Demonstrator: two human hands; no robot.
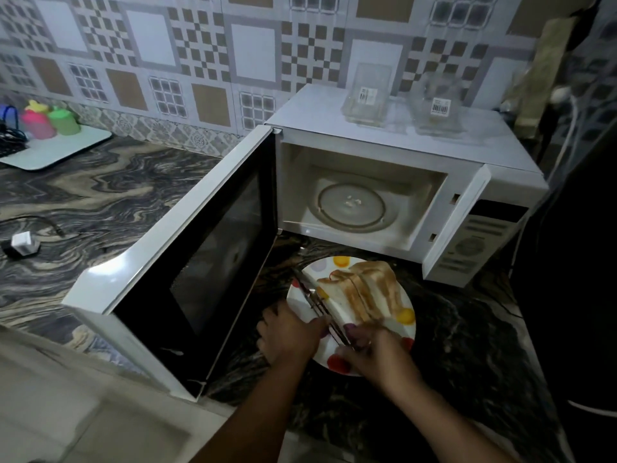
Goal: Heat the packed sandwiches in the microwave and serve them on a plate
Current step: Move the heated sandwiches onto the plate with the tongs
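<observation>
Pink and green cups [50, 120] stand on a pale tray [66, 150] far left of the microwave [384, 155], whose door [187, 262] hangs open. Just in front of the microwave, the left hand [287, 332] holds the rim of the spotted plate [405, 332]. The sandwiches [360, 295] lie on it. The right hand [374, 352] grips tongs [317, 304] touching the bread. Two clear empty packs [367, 95] sit atop the microwave.
</observation>
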